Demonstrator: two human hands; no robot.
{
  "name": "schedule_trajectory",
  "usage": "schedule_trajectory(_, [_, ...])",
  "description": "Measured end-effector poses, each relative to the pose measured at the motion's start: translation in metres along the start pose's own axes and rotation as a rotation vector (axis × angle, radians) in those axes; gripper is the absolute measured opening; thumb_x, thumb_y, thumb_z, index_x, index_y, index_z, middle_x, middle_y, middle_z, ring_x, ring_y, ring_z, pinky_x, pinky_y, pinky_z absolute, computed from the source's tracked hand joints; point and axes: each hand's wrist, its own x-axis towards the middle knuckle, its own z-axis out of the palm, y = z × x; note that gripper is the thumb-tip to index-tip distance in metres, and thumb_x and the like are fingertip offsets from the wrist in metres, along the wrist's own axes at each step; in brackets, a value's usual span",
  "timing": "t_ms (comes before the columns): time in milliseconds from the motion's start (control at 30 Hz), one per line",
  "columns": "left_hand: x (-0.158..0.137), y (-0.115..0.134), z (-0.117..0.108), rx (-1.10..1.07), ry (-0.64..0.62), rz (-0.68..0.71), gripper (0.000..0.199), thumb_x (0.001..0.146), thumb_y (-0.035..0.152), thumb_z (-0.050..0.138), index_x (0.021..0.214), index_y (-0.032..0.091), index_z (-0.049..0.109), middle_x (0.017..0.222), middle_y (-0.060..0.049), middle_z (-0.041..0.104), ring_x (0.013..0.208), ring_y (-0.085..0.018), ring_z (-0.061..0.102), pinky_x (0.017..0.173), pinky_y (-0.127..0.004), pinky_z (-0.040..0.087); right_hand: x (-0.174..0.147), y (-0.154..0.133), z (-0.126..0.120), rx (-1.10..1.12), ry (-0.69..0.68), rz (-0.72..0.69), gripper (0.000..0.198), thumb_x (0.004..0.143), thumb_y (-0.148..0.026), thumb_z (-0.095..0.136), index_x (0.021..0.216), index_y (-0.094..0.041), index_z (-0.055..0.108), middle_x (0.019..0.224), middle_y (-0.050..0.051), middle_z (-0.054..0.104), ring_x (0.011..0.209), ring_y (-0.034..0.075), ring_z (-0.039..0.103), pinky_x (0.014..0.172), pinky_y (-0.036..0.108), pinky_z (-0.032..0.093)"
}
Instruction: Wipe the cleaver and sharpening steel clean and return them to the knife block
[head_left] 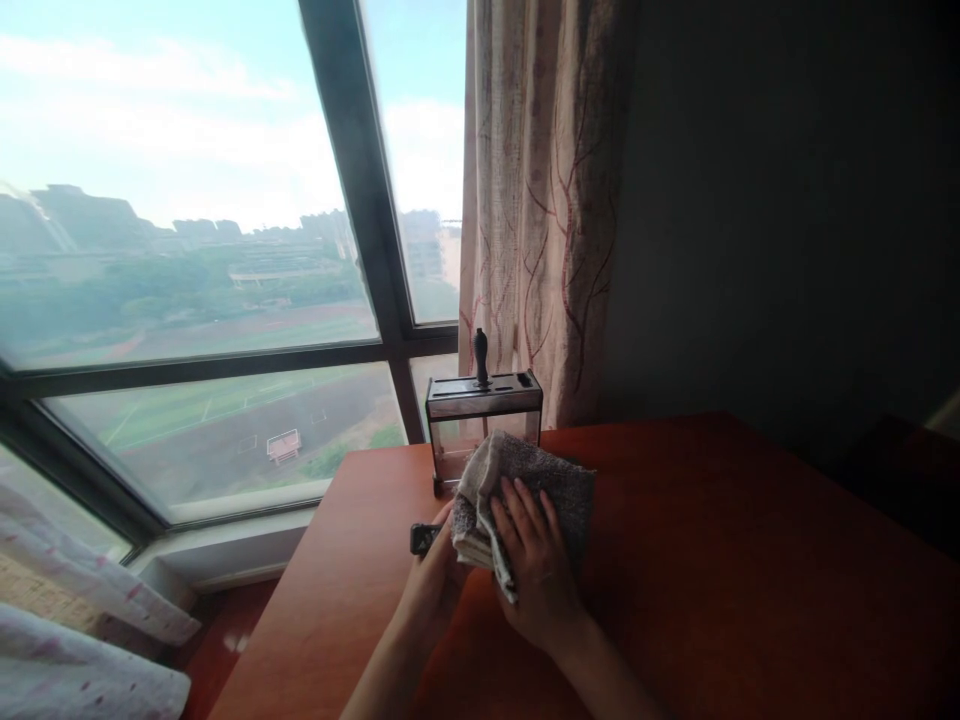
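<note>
Nearest the camera are your two bare forearms, reaching over the reddish bench toward the slotted rack with see-through sides, which stands near the far edge. Left of the rack is the large window. In front of the rack, toward its left side, a dark handle end pokes out past your left hand. That grip looks closed around the handle, though the cloth and your fingers hide the rest of the piece. A black upright handle rises from the top of the rack. Just in front of the rack, covering its lower right part from view, is the folded grey cloth. Your right hand has hold of it, fingers spread over the top; its thumb is out of sight. Behind the rack hangs the curtain.

The cloth should be soft, light and pliable, best held by its thick folds. The handled piece is likely stiff and fairly light; take it by the dark end, since the covered part could be smooth, slippery or sharp.
</note>
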Motion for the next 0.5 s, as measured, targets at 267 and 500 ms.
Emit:
schedule_trajectory(267, [0.0, 0.001, 0.004, 0.0, 0.094, -0.023, 0.032, 0.074, 0.032, 0.073, 0.099, 0.014, 0.067, 0.1, -0.014, 0.074, 0.096, -0.027, 0.068, 0.094, -0.042, 0.049, -0.001, 0.053, 0.005, -0.031, 0.17, 0.27, 0.067, 0.078, -0.019, 0.051, 0.142, -0.021, 0.033, 0.15, 0.01, 0.034, 0.137, 0.034, 0.028, 0.109, 0.057, 0.024])
schedule_trajectory(500, [0.0, 0.002, 0.004, -0.018, 0.09, -0.005, 0.021, 0.078, 0.031, 0.07, 0.092, 0.016, 0.064, 0.1, -0.012, 0.074, 0.099, -0.026, 0.068, 0.092, -0.04, 0.05, -0.01, 0.071, 0.011, 0.003, 0.28, 0.355, 0.066, 0.079, -0.018, 0.051, 0.142, -0.022, 0.034, 0.149, 0.011, 0.035, 0.137, 0.035, 0.028, 0.109, 0.06, 0.022])
